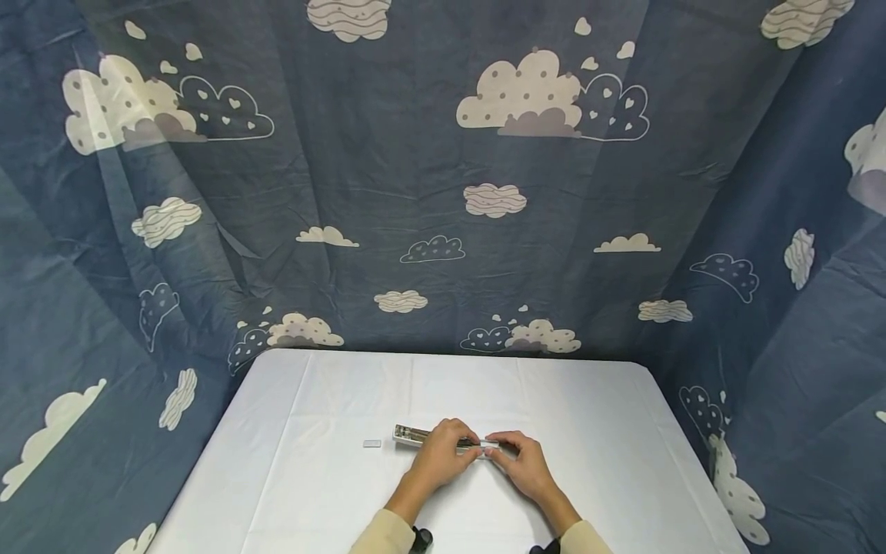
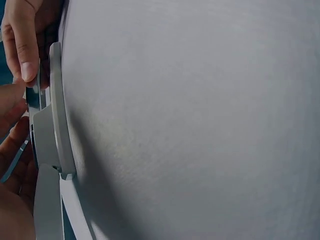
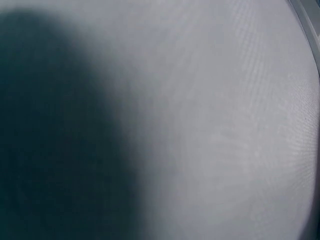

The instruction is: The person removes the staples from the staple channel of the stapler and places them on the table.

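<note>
A grey stapler [image 1: 410,435] with its top swung open lies across the middle of the white table, its metal channel showing at the left end. My left hand [image 1: 441,455] grips it around the middle from the near side. At the stapler's right end, my right hand [image 1: 524,463] pinches it between thumb and fingers, the fingertips of both hands close together. The left wrist view shows the stapler [image 2: 52,130] side-on, low over the cloth, with the right fingers at its upper end. A small grey strip of staples [image 1: 371,443] lies left of the stapler.
White cloth covers the table [image 1: 332,492]. Dark blue curtains [image 1: 415,169] with cloud prints hang behind and along both sides. The right wrist view holds mostly white cloth [image 3: 225,125] and a dark shadow, with a grey edge at upper right.
</note>
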Demonstrator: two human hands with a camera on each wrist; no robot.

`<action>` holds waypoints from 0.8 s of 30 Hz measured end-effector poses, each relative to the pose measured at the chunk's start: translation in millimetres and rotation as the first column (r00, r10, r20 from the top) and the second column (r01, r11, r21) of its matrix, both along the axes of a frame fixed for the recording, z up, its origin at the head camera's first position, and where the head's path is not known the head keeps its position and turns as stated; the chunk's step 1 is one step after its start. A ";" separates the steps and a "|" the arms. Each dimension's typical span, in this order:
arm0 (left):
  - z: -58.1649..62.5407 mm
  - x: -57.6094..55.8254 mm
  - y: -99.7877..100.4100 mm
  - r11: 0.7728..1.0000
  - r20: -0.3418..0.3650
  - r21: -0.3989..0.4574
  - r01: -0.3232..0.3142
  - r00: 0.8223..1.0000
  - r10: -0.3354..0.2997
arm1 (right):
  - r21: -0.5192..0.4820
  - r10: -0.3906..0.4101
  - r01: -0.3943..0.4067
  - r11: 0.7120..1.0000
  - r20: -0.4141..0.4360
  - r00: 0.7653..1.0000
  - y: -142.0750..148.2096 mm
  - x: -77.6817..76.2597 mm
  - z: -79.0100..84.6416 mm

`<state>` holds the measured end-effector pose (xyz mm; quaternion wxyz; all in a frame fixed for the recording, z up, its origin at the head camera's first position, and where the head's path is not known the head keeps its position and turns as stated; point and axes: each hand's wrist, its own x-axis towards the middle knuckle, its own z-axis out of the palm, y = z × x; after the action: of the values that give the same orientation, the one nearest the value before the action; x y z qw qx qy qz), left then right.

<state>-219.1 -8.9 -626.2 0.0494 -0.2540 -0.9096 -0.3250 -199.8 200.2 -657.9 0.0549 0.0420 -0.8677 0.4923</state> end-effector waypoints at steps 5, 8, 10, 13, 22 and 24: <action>1.5 2.7 2.1 0.999 -0.033 -0.033 -0.024 0.999 0.023 | 0.013 0.005 -0.004 1.000 -0.017 1.000 0.0 -0.2 -0.8; 2.1 3.2 3.8 0.998 -0.051 -0.053 -0.030 0.998 0.028 | 0.007 0.006 -0.006 1.000 -0.010 1.000 0.4 -0.6 -1.0; 2.3 3.2 4.9 0.998 -0.054 -0.061 -0.033 0.998 0.029 | 0.013 0.007 -0.007 1.000 -0.018 1.000 0.4 -0.9 -1.3; 2.3 3.6 6.6 0.997 -0.049 -0.063 -0.039 0.998 0.036 | 0.014 0.002 -0.002 1.000 -0.020 1.000 0.2 -1.0 -1.1; 3.1 6.8 11.6 0.999 -0.049 -0.017 -0.049 0.998 0.048 | 0.005 -0.004 0.004 1.000 -0.015 1.000 -0.5 -0.2 0.5; 2.9 7.4 12.4 0.998 -0.040 -0.013 -0.058 0.998 0.057 | 0.004 -0.004 0.004 1.000 -0.020 1.000 -0.8 0.0 0.7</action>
<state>-211.7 3.5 -623.3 0.0748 -0.2344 -0.9177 -0.3120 -199.8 199.3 -657.2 0.0644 0.0450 -0.8683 0.4898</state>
